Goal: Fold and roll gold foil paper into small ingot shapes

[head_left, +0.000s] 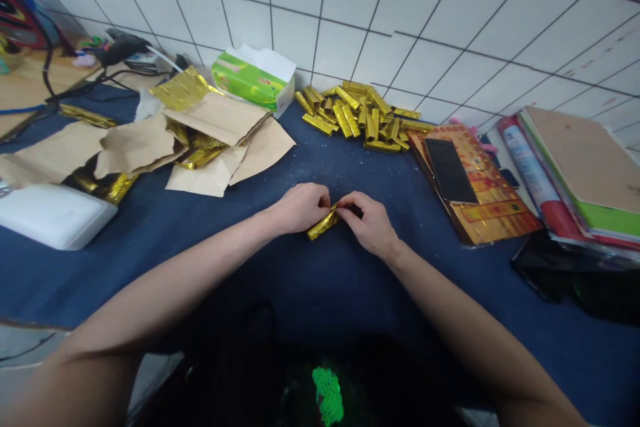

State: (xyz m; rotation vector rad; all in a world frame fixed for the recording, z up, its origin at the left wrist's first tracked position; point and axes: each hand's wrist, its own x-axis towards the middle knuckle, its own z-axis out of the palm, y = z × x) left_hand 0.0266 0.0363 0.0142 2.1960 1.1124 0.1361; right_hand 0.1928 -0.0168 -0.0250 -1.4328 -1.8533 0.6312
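A slim gold foil roll point(323, 223) is sitting between the person's hands, tilted over the bench point(280, 280), with its long axis slanting and its free end pointing down and to the left. Its upper-right end is disappearing under the fingers. The foil is catching the light, shiny and finely creased. It is lying just nearer the person than the heap of gold foil rolls point(353, 113).

The left hand point(300, 208) is arching palm-down, its fingers curling closed against the roll's upper part. The right hand point(367, 223) is pinching the upper-right end, with its fingers bunched tightly. Both forearms are angling inward from the lower corners.

Left of the heap, torn brown paper sheets point(220, 121) are lying over crumpled gold foil point(187, 88), and a green tissue box point(253, 79) is standing behind them. To the right of the heap, a black phone point(450, 170) is resting on a red-and-gold printed packet point(480, 200).
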